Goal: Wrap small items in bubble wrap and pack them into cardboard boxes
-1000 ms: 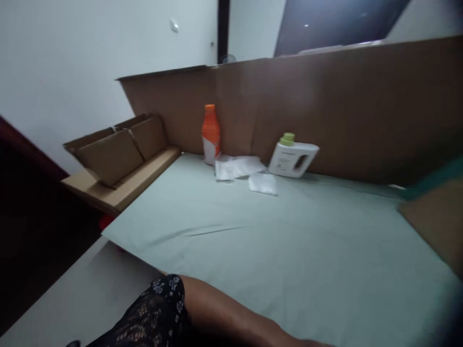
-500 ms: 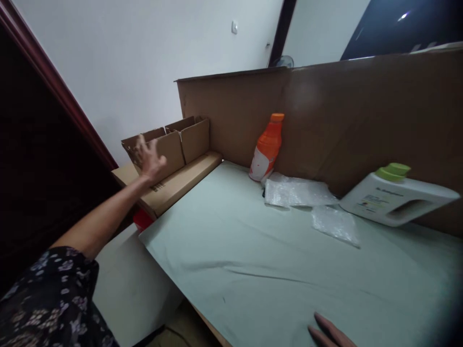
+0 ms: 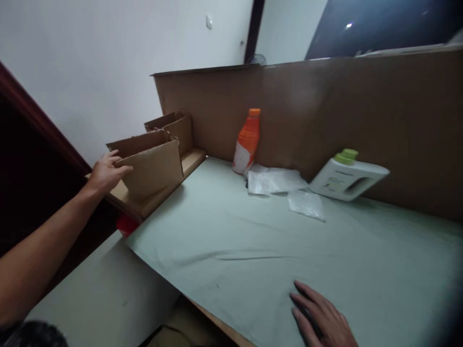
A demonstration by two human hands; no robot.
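Observation:
My left hand (image 3: 106, 172) grips the near end of an open cardboard box (image 3: 155, 166), fingers over its top edge. The box is pulled out at an angle, apart from a second open cardboard box (image 3: 183, 132) behind it. Beneath both lies a flat, closed carton (image 3: 195, 158). At the lower right, my right hand (image 3: 321, 313) rests on the pale green cloth (image 3: 224, 231) with its fingers apart and nothing in it.
An orange bottle (image 3: 248, 140) leans near the brown cardboard panel (image 3: 289, 106) at the back. To its right lie bubble wrap pieces (image 3: 277, 180) and a tilted white jug with a green cap (image 3: 343, 178). Something red (image 3: 126, 225) shows below the carton.
My left hand has taken hold of the near box and drawn it toward me, away from the other box. More of my right hand has come into view over the cloth.

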